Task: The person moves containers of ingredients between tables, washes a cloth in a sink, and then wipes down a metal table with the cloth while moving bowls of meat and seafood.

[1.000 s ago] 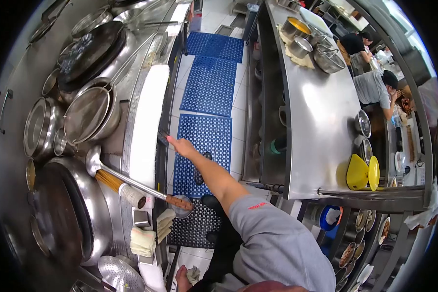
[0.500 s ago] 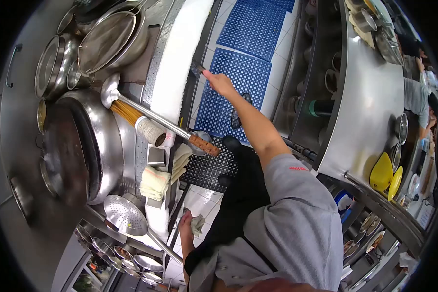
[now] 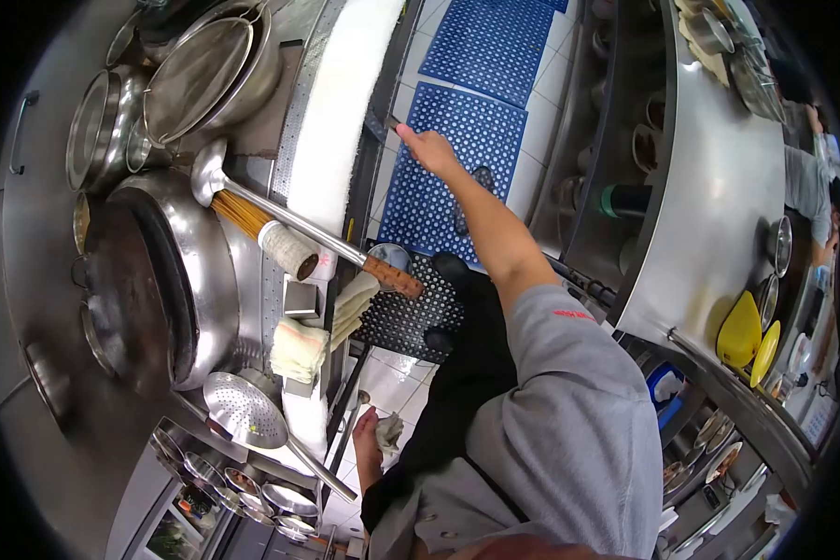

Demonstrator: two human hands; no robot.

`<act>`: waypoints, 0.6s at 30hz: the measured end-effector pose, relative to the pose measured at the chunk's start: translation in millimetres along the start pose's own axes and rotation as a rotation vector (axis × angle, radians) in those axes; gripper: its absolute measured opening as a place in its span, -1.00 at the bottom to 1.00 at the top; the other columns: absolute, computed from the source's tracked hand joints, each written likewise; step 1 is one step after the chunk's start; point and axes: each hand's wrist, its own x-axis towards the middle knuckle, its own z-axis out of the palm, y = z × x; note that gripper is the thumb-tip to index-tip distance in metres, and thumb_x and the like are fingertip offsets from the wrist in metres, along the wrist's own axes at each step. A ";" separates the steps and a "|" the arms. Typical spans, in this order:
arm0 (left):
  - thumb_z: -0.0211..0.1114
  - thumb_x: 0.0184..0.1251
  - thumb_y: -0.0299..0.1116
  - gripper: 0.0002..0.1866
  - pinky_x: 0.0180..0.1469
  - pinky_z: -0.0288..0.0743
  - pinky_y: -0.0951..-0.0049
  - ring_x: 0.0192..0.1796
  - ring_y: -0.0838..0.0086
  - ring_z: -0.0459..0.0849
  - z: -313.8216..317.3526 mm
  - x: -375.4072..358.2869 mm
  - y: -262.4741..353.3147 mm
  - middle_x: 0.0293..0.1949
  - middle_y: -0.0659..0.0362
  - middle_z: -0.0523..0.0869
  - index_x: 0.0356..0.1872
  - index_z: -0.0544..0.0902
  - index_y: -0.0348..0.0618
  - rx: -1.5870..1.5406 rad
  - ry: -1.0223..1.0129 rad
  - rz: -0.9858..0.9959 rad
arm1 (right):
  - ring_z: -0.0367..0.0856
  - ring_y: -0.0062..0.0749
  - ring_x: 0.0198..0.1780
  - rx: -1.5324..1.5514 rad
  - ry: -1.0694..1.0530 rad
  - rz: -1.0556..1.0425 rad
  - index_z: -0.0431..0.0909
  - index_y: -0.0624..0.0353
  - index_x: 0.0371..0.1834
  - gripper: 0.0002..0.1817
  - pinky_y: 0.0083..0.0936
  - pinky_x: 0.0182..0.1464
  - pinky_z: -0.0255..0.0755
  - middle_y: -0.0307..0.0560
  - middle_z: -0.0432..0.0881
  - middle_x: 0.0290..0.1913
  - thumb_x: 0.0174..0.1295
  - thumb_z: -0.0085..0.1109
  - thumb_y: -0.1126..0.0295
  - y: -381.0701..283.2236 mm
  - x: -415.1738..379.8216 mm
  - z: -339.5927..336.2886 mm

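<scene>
My right hand (image 3: 424, 149) reaches out over the blue mat, closed around the dark handle of a tool. The tool's flat grey end (image 3: 375, 123) lies beside the white towel strip along the counter edge. Low in the view, my left hand (image 3: 368, 439) is closed at a crumpled pale cloth (image 3: 390, 431). A small round metal end (image 3: 362, 399) shows just past its fingers. Nearest that hand on the counter side is a perforated ladle (image 3: 247, 411); a long-handled ladle (image 3: 289, 219) lies beyond it, its wooden grip jutting over the edge.
A large wok (image 3: 210, 280) and nested strainers (image 3: 201, 79) occupy the stove side. A bamboo brush (image 3: 243, 215) and folded cloths (image 3: 299, 350) lie along the counter edge. Behind stands a steel counter (image 3: 719, 187) with yellow dishes (image 3: 741, 331). Another person (image 3: 803, 182) is at far right.
The whole view has shifted a little. My left hand and the cloth sit slightly farther right and lower; my right hand still grips the dark handle, its arm barely changed.
</scene>
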 end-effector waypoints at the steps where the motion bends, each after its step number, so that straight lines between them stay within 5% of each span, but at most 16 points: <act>1: 0.28 0.38 -0.37 -0.62 -0.10 0.58 0.45 -0.19 0.44 0.68 -1.5 -0.8 -3.0 -0.17 0.15 0.69 0.16 0.58 -0.30 0.011 0.003 0.008 | 0.66 -0.21 -0.45 0.026 -0.006 -0.007 0.61 0.23 -0.66 -0.06 -0.35 -0.25 0.48 -0.04 0.61 -0.63 0.11 -0.16 -0.58 -5.6 -2.9 -2.2; 6: 0.26 0.39 -0.38 -0.62 -0.10 0.58 0.45 -0.19 0.44 0.68 -18.3 14.8 -25.7 -0.16 0.14 0.69 0.18 0.57 -0.30 -0.016 -0.010 -0.004 | 0.69 -0.13 -0.37 0.014 -0.024 0.030 0.67 0.24 -0.59 -0.03 -0.29 -0.20 0.50 0.06 0.65 -0.56 0.13 -0.22 -0.59 3.4 22.7 8.0; 9: 0.26 0.39 -0.39 -0.61 -0.06 0.56 0.46 -0.16 0.46 0.66 -21.9 13.6 -22.2 -0.14 0.15 0.68 0.19 0.57 -0.30 -0.019 -0.036 0.012 | 0.71 0.04 -0.19 -0.339 -0.102 -0.004 0.74 0.28 -0.44 0.03 -0.16 -0.08 0.51 0.23 0.71 -0.40 0.15 -0.30 -0.59 49.1 20.9 23.7; 10: 0.26 0.39 -0.39 -0.60 -0.05 0.55 0.47 -0.15 0.46 0.66 -24.5 15.9 -24.2 -0.14 0.16 0.68 0.19 0.56 -0.30 -0.026 -0.039 0.025 | 0.65 0.22 0.02 -0.381 -0.085 0.013 0.73 0.39 -0.24 0.01 -0.11 0.12 0.45 0.43 0.67 -0.10 0.17 -0.19 -0.53 56.7 7.7 26.3; 16: 0.26 0.38 -0.35 -0.59 -0.03 0.55 0.45 -0.13 0.44 0.65 -44.0 17.2 -40.7 -0.14 0.15 0.68 0.20 0.56 -0.29 0.004 -0.098 0.010 | 0.71 0.14 -0.20 -0.109 0.023 -0.046 0.70 0.35 -0.52 -0.01 -0.13 -0.01 0.50 0.28 0.67 -0.49 0.16 -0.19 -0.55 24.3 -26.9 4.0; 18: 0.26 0.38 -0.35 -0.60 -0.05 0.57 0.44 -0.15 0.42 0.66 -47.7 20.2 -43.9 -0.14 0.13 0.68 0.19 0.56 -0.29 -0.005 -0.109 -0.004 | 0.70 0.14 -0.18 -0.049 0.016 -0.027 0.71 0.32 -0.51 0.00 -0.14 -0.02 0.49 0.27 0.68 -0.45 0.14 -0.20 -0.57 4.3 -21.2 -5.9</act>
